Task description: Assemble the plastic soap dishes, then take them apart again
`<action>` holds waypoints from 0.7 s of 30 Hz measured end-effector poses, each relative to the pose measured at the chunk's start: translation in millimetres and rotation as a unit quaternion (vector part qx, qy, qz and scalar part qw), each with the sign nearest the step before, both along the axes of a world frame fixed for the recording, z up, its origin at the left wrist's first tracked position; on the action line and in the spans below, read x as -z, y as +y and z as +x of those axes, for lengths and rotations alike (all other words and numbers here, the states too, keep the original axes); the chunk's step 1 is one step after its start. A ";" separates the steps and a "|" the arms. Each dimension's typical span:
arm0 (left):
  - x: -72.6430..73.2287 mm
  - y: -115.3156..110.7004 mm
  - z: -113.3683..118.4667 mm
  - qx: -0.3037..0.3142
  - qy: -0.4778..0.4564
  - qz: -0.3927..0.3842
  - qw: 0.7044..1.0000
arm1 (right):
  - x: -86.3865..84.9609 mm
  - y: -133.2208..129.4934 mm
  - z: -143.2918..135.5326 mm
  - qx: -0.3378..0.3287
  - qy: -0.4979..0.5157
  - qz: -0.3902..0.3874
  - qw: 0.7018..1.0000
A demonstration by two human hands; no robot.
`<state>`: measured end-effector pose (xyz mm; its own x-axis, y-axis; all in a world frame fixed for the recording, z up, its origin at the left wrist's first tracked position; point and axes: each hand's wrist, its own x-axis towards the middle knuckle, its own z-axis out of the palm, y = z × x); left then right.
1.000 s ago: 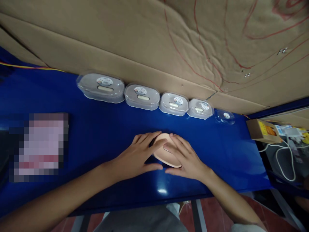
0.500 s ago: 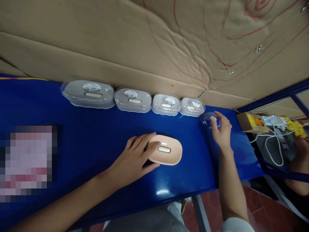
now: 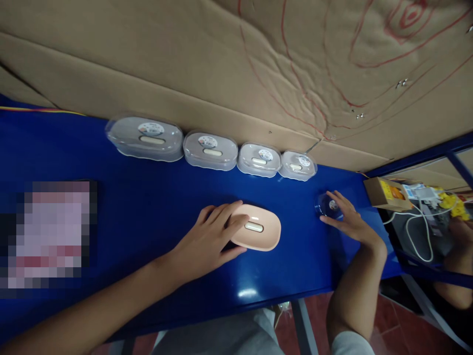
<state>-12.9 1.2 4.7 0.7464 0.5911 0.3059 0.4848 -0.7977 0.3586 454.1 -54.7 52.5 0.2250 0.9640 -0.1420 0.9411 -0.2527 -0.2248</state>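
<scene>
A peach oval box (image 3: 271, 231) with a pale pill-shaped inset in its top lies on the blue table. My left hand (image 3: 212, 236) grips its left end, fingers over the top and thumb along the near side. Farther right, my right hand (image 3: 345, 214) holds a clear plastic cover (image 3: 323, 204) between thumb and fingers, low over the table. A round white sticker shows on the cover. Whether the cover touches the table, I cannot tell.
Several clear-covered oval boxes (image 3: 210, 155) with round stickers stand along the cardboard wall (image 3: 166, 74). A blurred pinkish item (image 3: 51, 227) lies at left. Beyond the blue frame at right are a small cardboard box (image 3: 386, 195), a white cable (image 3: 410, 241) and another person's arm (image 3: 458, 261).
My right hand has moved down and slightly right with the clear cover, its wrist turning so that the fingers point left. My left hand stays on the peach box. The view has shifted slightly.
</scene>
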 end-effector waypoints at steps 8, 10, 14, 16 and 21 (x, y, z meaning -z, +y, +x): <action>-0.7 1.3 -0.1 -0.010 0.010 -0.005 1.000 | 1.5 8.8 -47.7 -0.105 0.043 -0.005 0.994; -1.3 2.0 0.2 -0.011 0.008 -0.008 1.000 | 6.0 15.7 -61.4 -0.099 0.030 0.050 0.993; -1.6 2.6 1.4 -0.017 -0.001 -0.031 0.999 | 14.3 26.4 -86.2 -0.151 0.106 0.120 0.975; -0.2 1.7 2.2 -0.028 -0.008 -0.050 0.998 | 14.1 25.6 -101.8 -0.190 0.151 0.156 0.957; 6.3 -2.4 3.9 -0.068 -0.047 -0.094 0.992 | 18.5 13.4 -150.6 -0.336 0.201 0.126 0.912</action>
<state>-9.0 -1.2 -1.6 0.6297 0.7373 0.2448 0.5409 -0.6423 0.5430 303.4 -41.3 34.0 -0.4499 0.8782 0.1623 0.6934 0.4580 -0.5563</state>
